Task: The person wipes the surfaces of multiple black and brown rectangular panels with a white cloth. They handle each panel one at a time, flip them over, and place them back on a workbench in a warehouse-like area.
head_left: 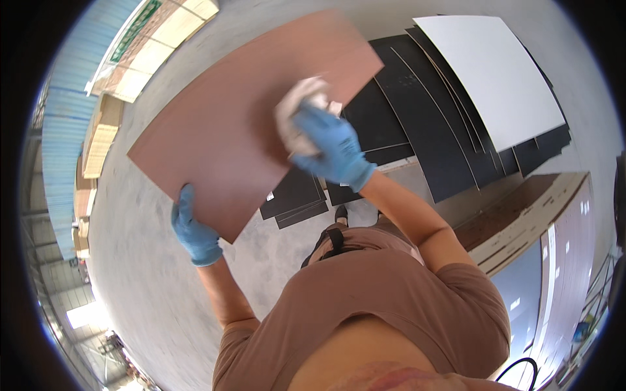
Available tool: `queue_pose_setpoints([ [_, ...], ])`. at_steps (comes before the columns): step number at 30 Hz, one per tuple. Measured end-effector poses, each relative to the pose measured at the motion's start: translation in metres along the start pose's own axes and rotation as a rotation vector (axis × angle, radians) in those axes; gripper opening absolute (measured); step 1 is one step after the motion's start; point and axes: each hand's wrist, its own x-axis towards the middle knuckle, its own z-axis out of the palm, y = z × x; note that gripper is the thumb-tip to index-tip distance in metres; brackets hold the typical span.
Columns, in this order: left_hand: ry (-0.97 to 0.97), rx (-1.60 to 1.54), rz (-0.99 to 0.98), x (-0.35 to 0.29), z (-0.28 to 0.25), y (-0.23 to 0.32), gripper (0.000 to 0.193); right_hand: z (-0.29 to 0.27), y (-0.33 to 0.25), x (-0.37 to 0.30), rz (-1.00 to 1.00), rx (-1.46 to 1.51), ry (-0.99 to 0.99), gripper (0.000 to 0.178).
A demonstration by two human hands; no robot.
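A large reddish-brown board is held up tilted in front of me. My left hand, in a blue work glove, grips the board's lower left edge, with the thumb lying on its face. My right hand, gloved in blue too, is closed on a crumpled whitish-pink cloth and presses it against the board near its right side. Both the right hand and the cloth are smeared by motion. The fingers of my left hand behind the board are hidden.
Several black boards lie stacked to the right, with a white board on top. A taller stack of panels stands at my right side. Pale wooden stacks line the far left, beyond the grey concrete floor.
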Motion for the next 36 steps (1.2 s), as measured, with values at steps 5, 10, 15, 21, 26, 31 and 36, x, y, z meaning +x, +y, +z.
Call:
queue_pose_setpoints([
  [5, -0.234, -0.084, 0.041, -0.004, -0.008, -0.008, 0.033, -0.034, 0.042, -0.016, 0.048, -0.407, 0.117, 0.047],
  [10, -0.24, 0.024, 0.034, 0.008, -0.014, 0.005, 0.041, -0.073, 0.123, -0.052, 0.695, -0.127, 0.748, 0.018],
  [15, -0.393, 0.213, 0.154, 0.043, 0.055, -0.013, 0.04, -0.012, -0.008, -0.088, 0.635, 0.165, 0.416, 0.041],
  [21, -0.842, 0.171, 0.897, 0.035, 0.113, 0.013, 0.036, -0.114, -0.059, -0.103, 0.674, 0.995, 1.114, 0.063],
  [26, -1.375, 0.017, 1.553, -0.01, 0.175, 0.058, 0.036, -0.221, -0.106, -0.168, 0.152, 1.18, 0.947, 0.074],
  [31, -1.596, -0.146, 1.623, -0.077, 0.229, 0.078, 0.028, -0.277, -0.157, -0.262, 0.144, 1.184, 1.241, 0.059],
  [36, -1.368, -0.504, 2.073, -0.193, 0.315, 0.072, 0.024, -0.321, -0.237, -0.358, 0.207, 1.206, 1.401, 0.028],
])
